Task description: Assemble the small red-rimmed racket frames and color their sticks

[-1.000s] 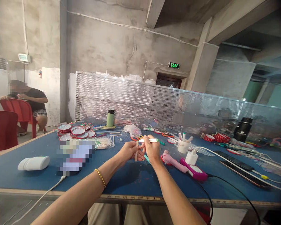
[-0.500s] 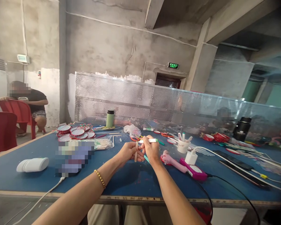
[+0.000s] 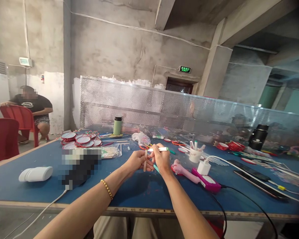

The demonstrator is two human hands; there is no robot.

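My left hand (image 3: 137, 161) is closed around a flat wooden stick (image 3: 145, 160) held upright above the blue table (image 3: 144, 189). My right hand (image 3: 161, 158) grips a white marker with a green cap (image 3: 159, 149), held level, its left end at the top of the stick. Both hands meet over the table's middle. A gold bead bracelet (image 3: 106, 189) circles my left wrist.
A pink glue gun (image 3: 196, 176) with a white plug and black cord lies right of my hands. A white cup of markers (image 3: 195, 153), red-rimmed discs (image 3: 81, 140), a bag of sticks (image 3: 109, 151), a green bottle (image 3: 117, 125), phones (image 3: 251, 172) and a white case (image 3: 36, 173) lie around. A person crouches by red chairs (image 3: 5, 132) at far left.
My hands, stick and marker have kept their places. The person at the far left has straightened up slightly.
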